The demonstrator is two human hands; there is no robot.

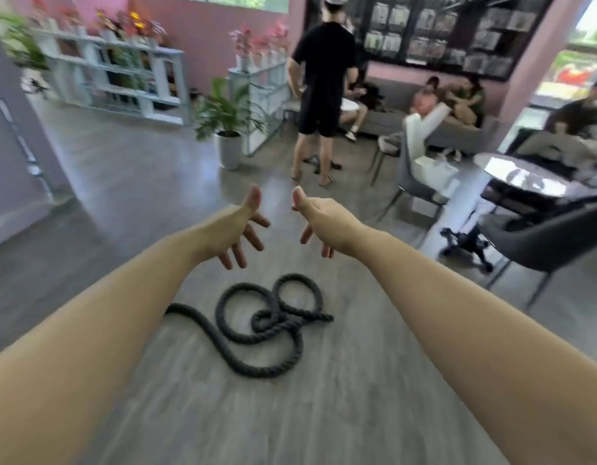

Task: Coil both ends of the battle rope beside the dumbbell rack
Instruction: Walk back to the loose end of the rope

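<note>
A thick black battle rope [256, 327] lies on the grey wood floor in loose, overlapping loops, one end pointing right and one strand curving off to the left. Both my arms reach forward above it. My left hand [238, 229] hovers over the floor beyond the rope, fingers spread and pointing down, thumb up, holding nothing. My right hand [318, 223] hangs beside it in the same pose, fingers relaxed and empty. Neither hand touches the rope. No dumbbell rack is in view.
A person in black [320, 85] stands ahead with their back to me. A potted plant [228, 129] and white shelves [116, 78] stand at the left. Grey chairs [421, 169] and a round table [525, 176] are at the right; people sit on a sofa [458, 105].
</note>
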